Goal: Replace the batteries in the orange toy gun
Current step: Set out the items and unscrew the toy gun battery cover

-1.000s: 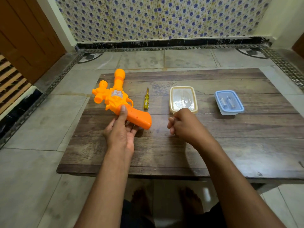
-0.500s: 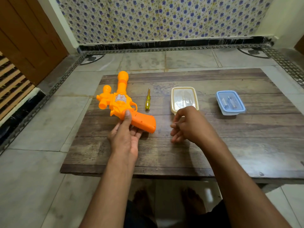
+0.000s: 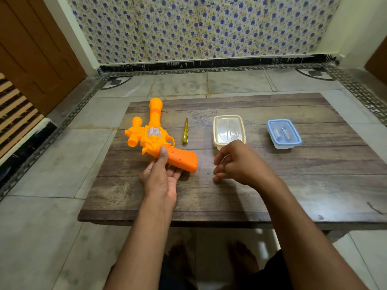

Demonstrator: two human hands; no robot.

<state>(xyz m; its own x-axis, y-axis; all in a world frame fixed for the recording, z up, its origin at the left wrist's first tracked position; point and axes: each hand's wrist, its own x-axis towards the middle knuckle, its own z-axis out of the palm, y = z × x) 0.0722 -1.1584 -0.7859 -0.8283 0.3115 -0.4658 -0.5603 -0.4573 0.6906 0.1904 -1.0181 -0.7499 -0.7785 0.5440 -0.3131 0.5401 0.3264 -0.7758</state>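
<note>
- soft, fairly dim indoor light, warm in tone, no harsh glare.
- faint sheen on the cream container's lid (image 3: 228,130).
- soft shadows lie just beside the right hand (image 3: 238,163) on the wooden table (image 3: 272,185).
- wide-angle bending curves the floor border and walls at the edges.
- focus is sharp throughout; near forearms slightly soft.

One orange toy gun (image 3: 156,135), one yellow screwdriver (image 3: 185,132), two lidded plastic containers: cream (image 3: 228,130), blue (image 3: 283,133); two hands: left (image 3: 160,176), right (image 3: 238,163).
</note>
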